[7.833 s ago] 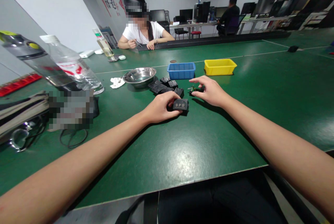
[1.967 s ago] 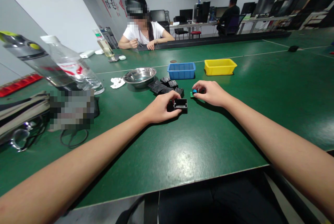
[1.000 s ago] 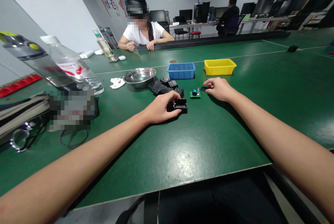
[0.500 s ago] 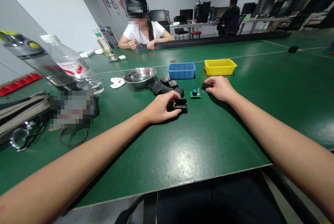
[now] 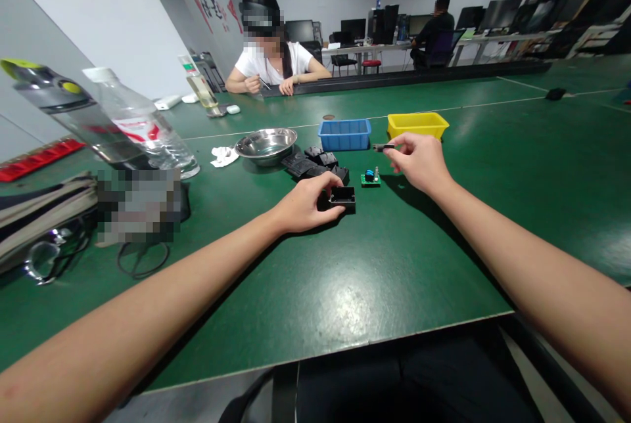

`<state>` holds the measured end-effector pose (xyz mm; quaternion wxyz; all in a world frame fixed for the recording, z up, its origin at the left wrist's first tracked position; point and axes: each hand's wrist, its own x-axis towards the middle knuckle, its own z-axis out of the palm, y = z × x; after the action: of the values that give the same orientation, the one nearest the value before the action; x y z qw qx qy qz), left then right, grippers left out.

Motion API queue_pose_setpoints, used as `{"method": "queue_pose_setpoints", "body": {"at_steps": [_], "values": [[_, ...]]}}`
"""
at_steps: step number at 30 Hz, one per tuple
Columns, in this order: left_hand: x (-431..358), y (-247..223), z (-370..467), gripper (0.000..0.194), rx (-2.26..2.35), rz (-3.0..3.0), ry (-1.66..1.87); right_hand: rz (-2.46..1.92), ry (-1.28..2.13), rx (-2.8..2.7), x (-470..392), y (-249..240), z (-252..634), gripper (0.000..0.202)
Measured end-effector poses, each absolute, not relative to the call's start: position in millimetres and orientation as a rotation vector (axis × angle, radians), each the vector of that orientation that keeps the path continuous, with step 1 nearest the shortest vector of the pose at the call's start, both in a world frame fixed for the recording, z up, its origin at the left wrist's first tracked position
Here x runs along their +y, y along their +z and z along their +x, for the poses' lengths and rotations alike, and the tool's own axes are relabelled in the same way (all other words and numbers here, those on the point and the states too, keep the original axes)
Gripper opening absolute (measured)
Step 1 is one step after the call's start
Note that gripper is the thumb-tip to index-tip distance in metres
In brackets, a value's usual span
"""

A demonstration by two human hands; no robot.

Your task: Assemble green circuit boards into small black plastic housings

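Note:
My left hand [image 5: 310, 205] grips a small black plastic box [image 5: 344, 198] by its sides, its open top facing up, on the green table [image 5: 315, 285]. My right hand [image 5: 418, 159] pinches a flat dark cover [image 5: 384, 147] at one end, held above the table in front of the yellow bin. Between my hands lies a small green circuit board [image 5: 371, 180] carrying a blue part and other components. Just behind my left hand is a pile of black plastic boxes [image 5: 310, 165].
Behind the pile stand a steel bowl [image 5: 266, 146], a blue bin [image 5: 345, 136] and a yellow bin [image 5: 419, 125]. A water bottle [image 5: 142, 124], a tumbler [image 5: 69, 104] and a bag [image 5: 44, 206] occupy the left side. Another person [image 5: 276, 58] sits across the table.
My right hand has lifted the dark cover off the table and tilted it. My left hand and the small box stay in the same place.

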<state>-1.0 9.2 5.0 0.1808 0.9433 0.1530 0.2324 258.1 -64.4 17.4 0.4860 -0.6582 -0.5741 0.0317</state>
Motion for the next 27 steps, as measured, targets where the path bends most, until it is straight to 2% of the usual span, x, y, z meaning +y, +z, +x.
{"method": "queue_pose_setpoints", "body": {"at_steps": [16,23,27], "values": [[10,4,0,0.036,0.446,2.684,0.625,-1.225,0.620,-1.524,-77,20,232,0.025],[10,5,-1,0.043,0.500,2.658,0.744,-1.190,0.745,-1.589,-80,21,226,0.033],[10,6,-1,0.038,0.511,2.638,0.823,-1.186,0.763,-1.646,-81,22,223,0.029]]}}
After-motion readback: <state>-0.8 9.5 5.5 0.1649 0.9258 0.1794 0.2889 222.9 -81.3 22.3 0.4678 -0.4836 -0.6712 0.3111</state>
